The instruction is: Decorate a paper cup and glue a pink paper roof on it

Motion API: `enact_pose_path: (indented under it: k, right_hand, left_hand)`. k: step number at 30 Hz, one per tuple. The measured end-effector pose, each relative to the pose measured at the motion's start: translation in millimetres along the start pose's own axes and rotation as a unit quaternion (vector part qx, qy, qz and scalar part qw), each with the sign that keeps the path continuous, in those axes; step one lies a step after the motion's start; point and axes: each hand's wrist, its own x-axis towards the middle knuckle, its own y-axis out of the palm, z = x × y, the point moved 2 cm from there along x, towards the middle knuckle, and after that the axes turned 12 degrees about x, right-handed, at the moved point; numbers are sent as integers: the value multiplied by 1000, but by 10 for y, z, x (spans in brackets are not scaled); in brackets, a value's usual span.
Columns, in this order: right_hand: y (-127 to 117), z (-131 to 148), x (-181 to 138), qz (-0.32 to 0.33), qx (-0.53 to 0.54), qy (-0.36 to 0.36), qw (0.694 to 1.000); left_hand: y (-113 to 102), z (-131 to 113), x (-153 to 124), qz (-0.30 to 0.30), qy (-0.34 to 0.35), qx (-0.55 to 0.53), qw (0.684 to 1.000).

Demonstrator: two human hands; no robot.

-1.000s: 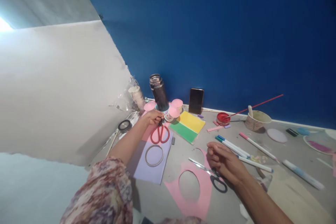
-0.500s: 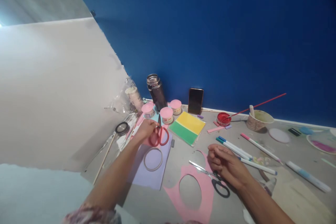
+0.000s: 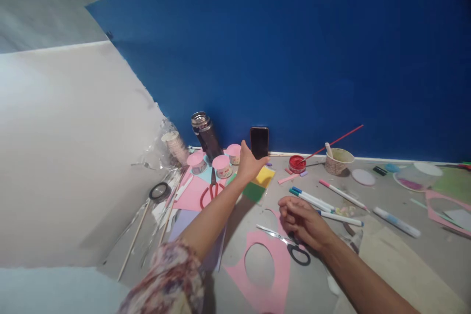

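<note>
My left hand (image 3: 250,163) reaches far across the table with its fingers stretched out, over the yellow and green paper pack (image 3: 262,181) and close to the dark phone (image 3: 259,142) leaning on the blue wall. It holds nothing. The red-handled scissors (image 3: 211,191) lie on pink paper to the left of that arm. My right hand (image 3: 302,222) rests loosely curled on the table, touching the black-handled scissors (image 3: 285,244) that lie on a pink sheet with an oval hole (image 3: 265,274).
Three pink-lidded pots (image 3: 222,165), a dark flask (image 3: 204,134) and stacked cups (image 3: 174,145) stand at the back. Markers (image 3: 321,201), a red paint pot with a brush (image 3: 297,163), a paper bowl (image 3: 338,161), a tape roll (image 3: 160,191) and wooden sticks lie around.
My left hand let go of the red scissors and moved right toward the phone, fingers now spread. The scissors stay on the pink paper. My right hand barely moved. The camera shifted.
</note>
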Motion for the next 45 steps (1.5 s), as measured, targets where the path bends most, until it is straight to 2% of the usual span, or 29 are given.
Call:
enact_pose_path:
  k: [4,9,14,18,21,23,25,27,30,33,37,45]
  right_hand:
    - [-8,33,13,1,-8,-10,1000]
    - [12,70,28,2,-12,-14,1000]
    - [35,72,31,1,-20,-22,1000]
    - [-10,85,51,-22,-36,-69,997]
    - [-75,158,89,-58,-34,-149,987]
    - [-99,229,108,-78,-23,-204,976]
    - [-87,292,113,-77,-14,-241,967]
    - [-36,329,102,-42,-13,-255,966]
    - [63,325,65,28,-20,-240,970]
    - [110,281,27,64,-32,-208,975]
    - [74,242,27,71,-35,-195,978]
    - [42,226,86,20,-47,-245,968]
  left_hand:
    - [434,-18,291,-49,-36,27,998]
    - [696,84,367,-84,-57,47,994]
    - [737,77,394,-110,-69,40,991]
    - [586,-54,358,-114,-53,1,992]
    - [387,-191,157,-80,-32,-34,996]
    - [256,-274,-103,-40,-17,-54,998]
    - [168,-343,-430,36,-7,-103,994]
    - [133,-391,-758,119,-18,-168,978]
    - [139,-415,-1113,157,-44,-159,974]
    - [191,-408,-1270,169,-44,-101,980]
    - [228,-400,-1331,159,-34,-50,985]
    - [261,-421,-1406,126,-29,22,991]
